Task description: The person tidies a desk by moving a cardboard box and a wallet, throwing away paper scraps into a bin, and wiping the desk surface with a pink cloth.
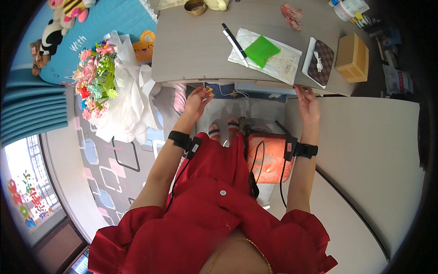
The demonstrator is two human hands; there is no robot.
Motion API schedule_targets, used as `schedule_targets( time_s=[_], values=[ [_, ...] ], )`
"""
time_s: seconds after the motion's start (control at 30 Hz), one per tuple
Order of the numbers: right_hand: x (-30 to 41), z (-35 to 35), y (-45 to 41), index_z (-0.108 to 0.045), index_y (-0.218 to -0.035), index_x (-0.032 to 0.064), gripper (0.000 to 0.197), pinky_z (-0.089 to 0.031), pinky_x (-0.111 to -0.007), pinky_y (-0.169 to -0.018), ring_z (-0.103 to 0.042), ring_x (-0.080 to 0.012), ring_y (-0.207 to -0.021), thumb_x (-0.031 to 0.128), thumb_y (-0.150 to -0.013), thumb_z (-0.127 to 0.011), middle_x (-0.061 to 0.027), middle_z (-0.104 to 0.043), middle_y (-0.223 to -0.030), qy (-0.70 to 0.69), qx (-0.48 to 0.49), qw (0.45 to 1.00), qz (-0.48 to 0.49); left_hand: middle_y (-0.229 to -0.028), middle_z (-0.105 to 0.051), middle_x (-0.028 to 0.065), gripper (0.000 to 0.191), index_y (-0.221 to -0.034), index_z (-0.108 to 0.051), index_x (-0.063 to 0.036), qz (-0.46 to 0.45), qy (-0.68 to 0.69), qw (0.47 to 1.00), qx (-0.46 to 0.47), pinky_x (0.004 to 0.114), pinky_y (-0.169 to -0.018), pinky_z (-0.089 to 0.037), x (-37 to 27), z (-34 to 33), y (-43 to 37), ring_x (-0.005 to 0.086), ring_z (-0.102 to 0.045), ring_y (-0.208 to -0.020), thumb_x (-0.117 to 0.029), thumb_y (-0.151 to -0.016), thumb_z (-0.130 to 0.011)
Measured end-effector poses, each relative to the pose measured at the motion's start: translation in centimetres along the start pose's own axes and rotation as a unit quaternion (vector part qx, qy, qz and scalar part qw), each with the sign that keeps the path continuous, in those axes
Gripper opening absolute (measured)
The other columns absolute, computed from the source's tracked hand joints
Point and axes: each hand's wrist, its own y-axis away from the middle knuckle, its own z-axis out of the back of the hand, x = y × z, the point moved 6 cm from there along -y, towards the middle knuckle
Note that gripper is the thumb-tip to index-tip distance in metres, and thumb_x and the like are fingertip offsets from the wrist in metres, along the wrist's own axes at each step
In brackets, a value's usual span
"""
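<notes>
My left hand is just below the desk's front edge, its fingers around a small yellow-orange item whose kind I cannot tell. At the same edge, farther right, my right hand has its fingertips at the desk front, palm up; whether it grips anything is hidden. On the grey desk lies a white plastic mailing bag, with a green mesh-like piece and a black-and-white pen on top. A brown checkered pouch carries a small white cable.
A cardboard box stands on the desk's right, a metal bowl at its back left. Crumpled reddish cloth or paper lies behind the bag. A wrapped flower bouquet is at left. A red-orange bin or container stands beside my legs.
</notes>
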Motion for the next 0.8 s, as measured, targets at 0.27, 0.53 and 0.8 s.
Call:
schedule_targets(
  time_s=[0.27,0.53,0.8],
  values=[
    [0.2,-0.8,-0.5,-0.025,-0.128,-0.0035,0.047,-0.042,-0.045,-0.097,-0.051,-0.0342,-0.105,-0.006,-0.083,-0.037,-0.0212,-0.048,-0.114,0.052,0.046,0.998,-0.009,-0.091,-0.053,0.0097,0.014,-0.097,-0.051,-0.0004,0.033,0.140,0.989,-0.046,0.039,-0.080,-0.047,-0.1,1.5,-5.8,0.0236,-0.053,-0.086,-0.007,-0.086,-0.046],
    [6.2,-1.7,2.7,-0.054,-0.101,-0.0046,0.034,-0.047,-0.031,-0.077,-0.058,-0.0247,-0.087,0.024,-0.083,-0.060,-0.0159,-0.059,-0.093,0.427,-0.145,0.866,0.217,-0.070,-0.052,0.0076,0.010,-0.092,-0.049,-0.0036,0.029,-0.029,0.996,-0.076,0.030,-0.047,-0.047,0.1,2.5,-5.7,0.0171,-0.055,-0.056,-0.012,-0.086,-0.050],
    [12.6,-2.9,-4.3,-0.051,-0.113,-0.0126,0.102,-0.040,-0.038,-0.090,-0.051,-0.0364,-0.110,0.076,-0.062,-0.053,-0.0304,-0.054,-0.111,0.755,-0.259,0.558,0.227,-0.066,-0.054,0.0071,0.021,-0.098,-0.046,-0.0068,0.046,-0.198,0.972,-0.120,0.028,-0.035,-0.040,1.5,2.4,-0.4,0.0165,-0.052,-0.043,-0.023,-0.084,-0.049]
  ],
)
